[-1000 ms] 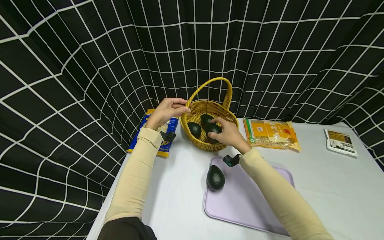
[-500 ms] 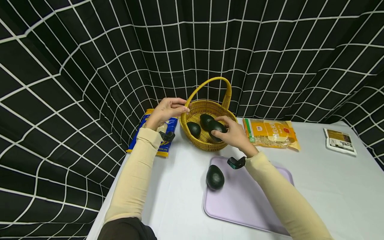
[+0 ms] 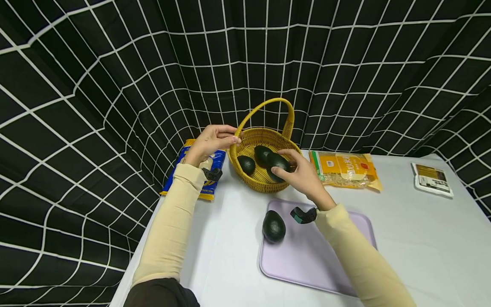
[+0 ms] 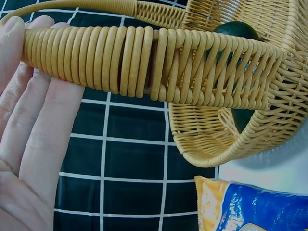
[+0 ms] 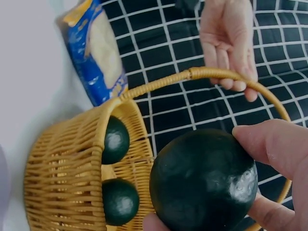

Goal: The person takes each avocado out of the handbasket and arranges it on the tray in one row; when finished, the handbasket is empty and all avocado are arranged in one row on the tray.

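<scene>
My left hand [image 3: 212, 143] pinches the left side of the yellow wicker basket's arched handle [image 4: 101, 57] between thumb and fingers. Dark green and smooth, an avocado [image 5: 202, 180] is gripped by my right hand [image 3: 301, 172], thumb on one side and fingers on the other, over the right part of the basket [image 3: 261, 186]. Two more avocados lie inside the basket, a left one [image 3: 246, 165] and a rear one [image 3: 262, 154], partly covered by the held one. Another avocado [image 3: 274, 227] rests on the left edge of a lilac tray [image 3: 303, 260].
Left of the basket, a blue and yellow bag [image 3: 207, 187] lies behind my left wrist. An orange food packet [image 3: 345, 170] is right of the basket, with a small white and brown pouch [image 3: 432, 180] farther right. A black gridded curtain [image 3: 215, 51] hangs behind the table.
My right hand and its avocado have shifted slightly to the right and lifted a little within the basket area. My left hand stays on the handle.
</scene>
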Motion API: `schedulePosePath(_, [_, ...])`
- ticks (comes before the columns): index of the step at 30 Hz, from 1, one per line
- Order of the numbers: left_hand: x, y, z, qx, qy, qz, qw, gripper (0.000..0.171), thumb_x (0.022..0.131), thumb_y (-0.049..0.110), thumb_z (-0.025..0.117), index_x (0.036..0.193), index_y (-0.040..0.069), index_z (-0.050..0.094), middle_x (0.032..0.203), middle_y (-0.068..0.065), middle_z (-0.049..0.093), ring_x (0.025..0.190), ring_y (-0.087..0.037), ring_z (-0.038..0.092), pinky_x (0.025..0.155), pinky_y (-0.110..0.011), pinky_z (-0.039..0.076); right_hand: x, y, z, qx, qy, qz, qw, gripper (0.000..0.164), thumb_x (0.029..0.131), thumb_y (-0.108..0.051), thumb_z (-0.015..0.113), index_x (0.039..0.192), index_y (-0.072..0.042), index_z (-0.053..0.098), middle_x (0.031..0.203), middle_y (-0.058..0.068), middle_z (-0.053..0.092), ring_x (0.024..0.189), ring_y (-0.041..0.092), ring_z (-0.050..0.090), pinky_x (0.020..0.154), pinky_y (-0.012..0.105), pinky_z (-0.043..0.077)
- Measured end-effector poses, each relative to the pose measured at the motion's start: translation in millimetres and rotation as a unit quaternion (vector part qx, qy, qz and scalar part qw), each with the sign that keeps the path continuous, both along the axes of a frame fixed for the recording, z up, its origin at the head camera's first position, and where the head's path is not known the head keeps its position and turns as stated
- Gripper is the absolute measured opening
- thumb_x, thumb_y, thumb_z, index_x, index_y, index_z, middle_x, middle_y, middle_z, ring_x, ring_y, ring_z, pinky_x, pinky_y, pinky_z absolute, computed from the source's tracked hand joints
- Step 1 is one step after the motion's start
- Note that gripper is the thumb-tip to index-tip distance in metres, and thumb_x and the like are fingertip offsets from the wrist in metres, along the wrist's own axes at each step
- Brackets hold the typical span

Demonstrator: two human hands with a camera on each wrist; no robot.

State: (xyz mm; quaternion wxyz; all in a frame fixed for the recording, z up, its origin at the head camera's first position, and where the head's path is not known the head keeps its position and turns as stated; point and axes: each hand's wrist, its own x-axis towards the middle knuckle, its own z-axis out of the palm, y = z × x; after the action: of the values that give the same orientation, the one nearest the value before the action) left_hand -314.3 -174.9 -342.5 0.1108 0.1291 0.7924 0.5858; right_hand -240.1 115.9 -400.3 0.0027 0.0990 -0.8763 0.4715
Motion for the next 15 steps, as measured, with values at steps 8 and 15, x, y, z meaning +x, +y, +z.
schedulePosePath(8, [0.2,-0.5,-1.5,0.001,0.003,0.002,1.0,0.035,0.097,0.01,0.069,0.131,0.0,0.064,0.108,-0.011,0.077,0.106,-0.03,0.073,0.089,-0.039,0.061,14.5,0.6,1.6,-0.05,-0.011,-0.011,0.999,0.055,0.09,-0.038,0.077,0.14,-0.028,0.055,0.115,0.013,0.07,0.098,0.029,0.065,0.074,0.036,0.052])
schedulePosePath(15, [0.6,0.4,-1.4,0.001,0.004,0.003,1.0,0.032,0.097,0.01,0.069,0.129,0.003,0.066,0.11,-0.012,0.077,0.103,-0.023,0.074,0.087,-0.033,0.061,25.2,1.7,2.5,-0.073,-0.021,-0.025,0.997,0.052,0.091,-0.032,0.076,0.138,-0.024,0.057,0.107,0.016,0.07,0.089,0.026,0.065,0.076,0.033,0.052])
